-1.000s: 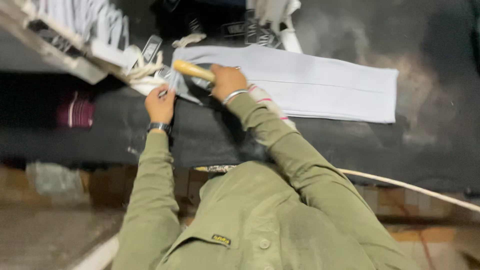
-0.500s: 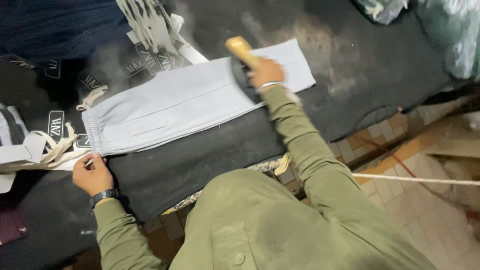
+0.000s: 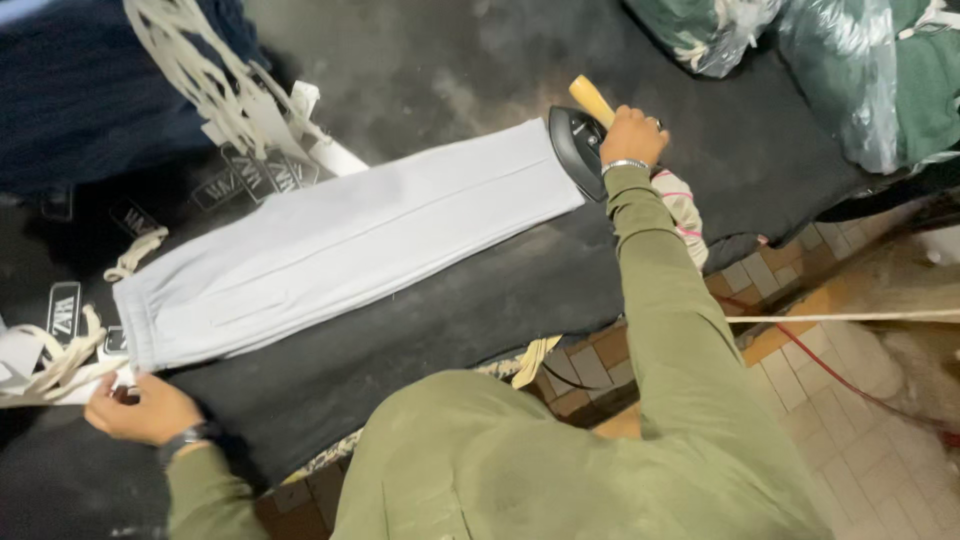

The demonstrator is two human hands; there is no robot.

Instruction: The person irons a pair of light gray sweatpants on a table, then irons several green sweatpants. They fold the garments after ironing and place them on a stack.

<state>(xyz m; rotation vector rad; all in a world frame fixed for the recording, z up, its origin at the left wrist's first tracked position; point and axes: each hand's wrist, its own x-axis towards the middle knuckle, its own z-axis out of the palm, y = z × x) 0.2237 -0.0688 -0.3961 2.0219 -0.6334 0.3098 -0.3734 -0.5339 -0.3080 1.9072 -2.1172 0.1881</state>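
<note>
The right hand (image 3: 634, 134) is closed around the yellow handle of a dark iron (image 3: 578, 150), which sits at the 2 o'clock end of a pale grey pair of trousers (image 3: 350, 245) laid flat and slanting across the dark tabletop (image 3: 480, 300). The left hand (image 3: 140, 410), at about 8 o'clock, is loosely curled, its fingers pinching the waistband edge (whether it grips cloth or a tag I cannot tell). If the iron rests too long at that hem, the fabric could scorch or turn shiny. A slack hold at the waistband could let the cloth bunch and crease. Loose cream cords (image 3: 200, 80) and tags (image 3: 65, 310) lie near the waistband, where they could snag.
</note>
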